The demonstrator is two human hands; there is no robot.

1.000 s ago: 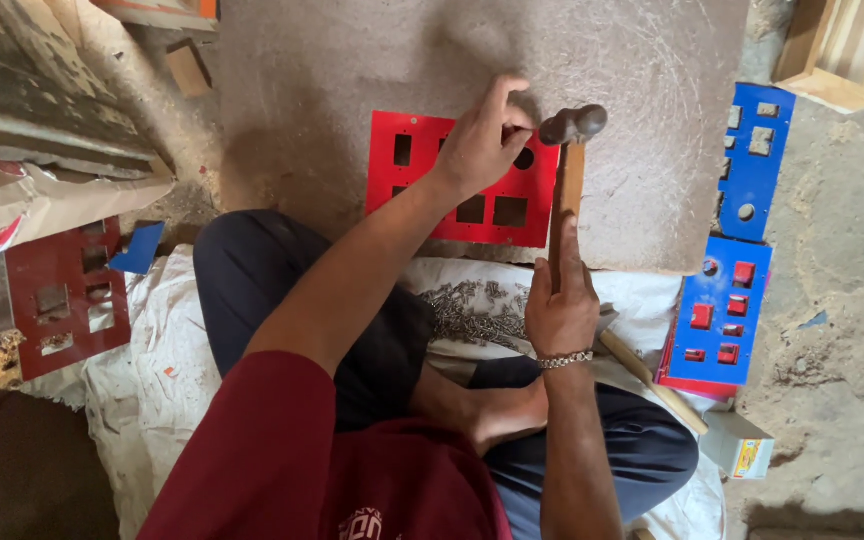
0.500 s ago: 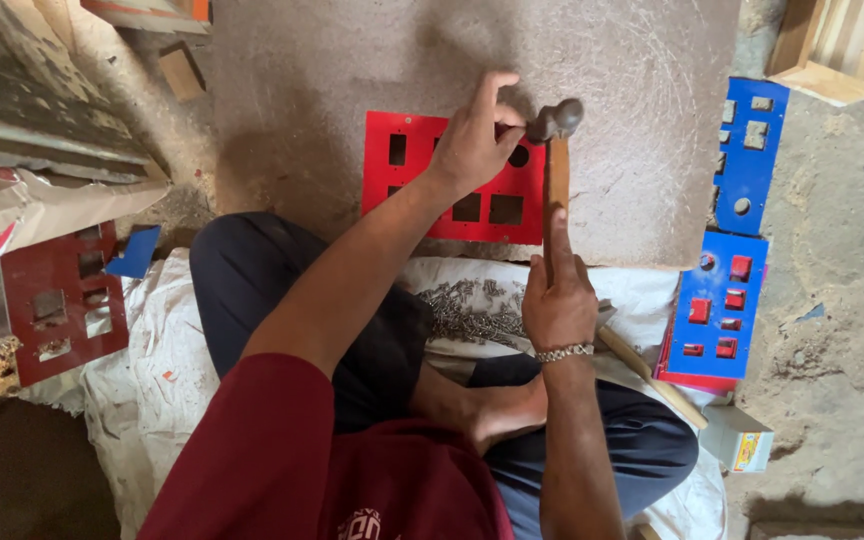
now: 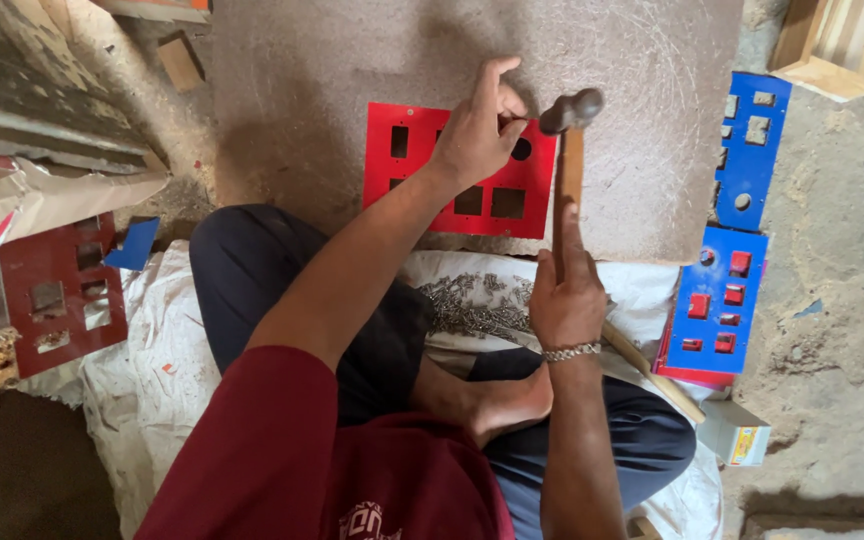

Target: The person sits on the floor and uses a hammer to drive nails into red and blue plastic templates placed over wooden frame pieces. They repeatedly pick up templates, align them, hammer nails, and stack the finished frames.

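Nailing a red panel on the board

We pinch a small nail [image 3: 514, 119] with our left hand [image 3: 477, 135] on the red panel [image 3: 459, 170] lying on the gray board [image 3: 352, 60], while our right hand [image 3: 567, 295] has its fingers wrapped around the hammer [image 3: 569, 150], head just beside the nail.

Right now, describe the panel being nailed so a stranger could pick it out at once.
Start at the big grey slab on the floor ahead of the seated person. On its near edge lies a bright red panel with rectangular cut-outs, under the left hand and beside the hammer in the right hand. The blue panels lie off the slab to the right, the darker red one far left.
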